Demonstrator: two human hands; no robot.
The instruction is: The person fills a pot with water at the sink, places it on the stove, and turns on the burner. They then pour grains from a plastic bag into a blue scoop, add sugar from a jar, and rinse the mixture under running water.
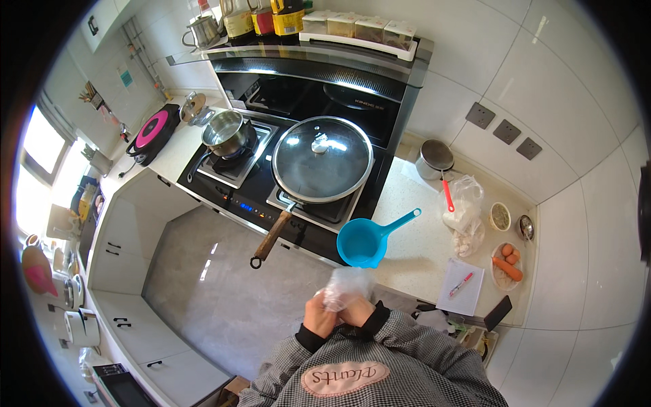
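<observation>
My left hand (320, 315) and my right hand (359, 310) are close together in front of my chest. Both grip a crumpled clear plastic bag (351, 285); its contents cannot be made out. Just beyond the bag, a blue plastic water ladle (362, 244) sits at the counter's front edge beside the gas stove, its handle pointing right. A frying pan with a glass lid (321, 158) rests on the right burner, and its wooden handle (272, 239) sticks out over the stove's front edge. On the left burner stands a steel saucepan (224, 133) without its lid.
Right on the counter (402, 213) are a lidded pot (435, 158), plastic bags (462, 211), a bowl (500, 216), a plate with eggs and a carrot (507, 262), and a notebook with a pen (460, 287). A pink-topped electric griddle (154, 128) stands left of the stove.
</observation>
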